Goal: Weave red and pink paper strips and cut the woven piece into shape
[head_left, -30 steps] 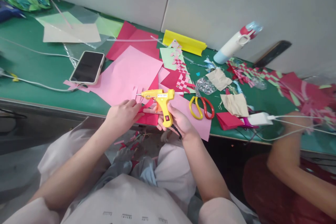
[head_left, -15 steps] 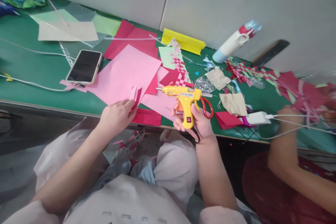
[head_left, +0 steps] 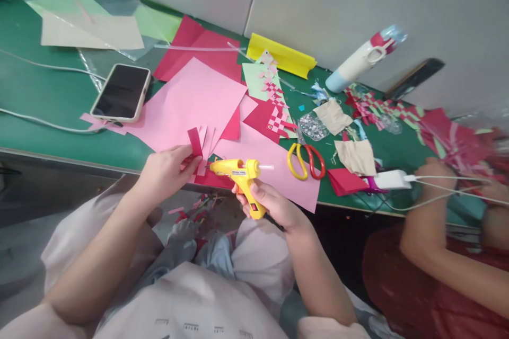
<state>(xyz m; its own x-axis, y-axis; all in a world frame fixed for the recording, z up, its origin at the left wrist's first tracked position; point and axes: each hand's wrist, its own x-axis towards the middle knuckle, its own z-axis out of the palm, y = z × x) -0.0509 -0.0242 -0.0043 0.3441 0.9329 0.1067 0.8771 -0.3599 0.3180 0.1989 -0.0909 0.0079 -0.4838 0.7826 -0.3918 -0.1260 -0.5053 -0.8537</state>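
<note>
Glue gun [head_left: 243, 174] has moved leftward since 0.5 s ago, wrapped in the right hand [head_left: 274, 202]; whether its nozzle [head_left: 210, 167] touches anything is hard to tell. Left hand [head_left: 169, 168] pinches 1 red strip [head_left: 194, 140] over the desk [head_left: 40, 98]: best held steady, skin clear of the nozzle.

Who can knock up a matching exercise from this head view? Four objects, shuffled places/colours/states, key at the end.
Column 1
1. Hot glue gun
2. Scissors
3. Smartphone
4. Water bottle

Column 2
A. White, with pale blue at its lower end
B. Red-and-yellow-handled
C. In the person's right hand
D. Dark-screened, lying face up

Pairs: 1-C, 2-B, 3-D, 4-A
</note>
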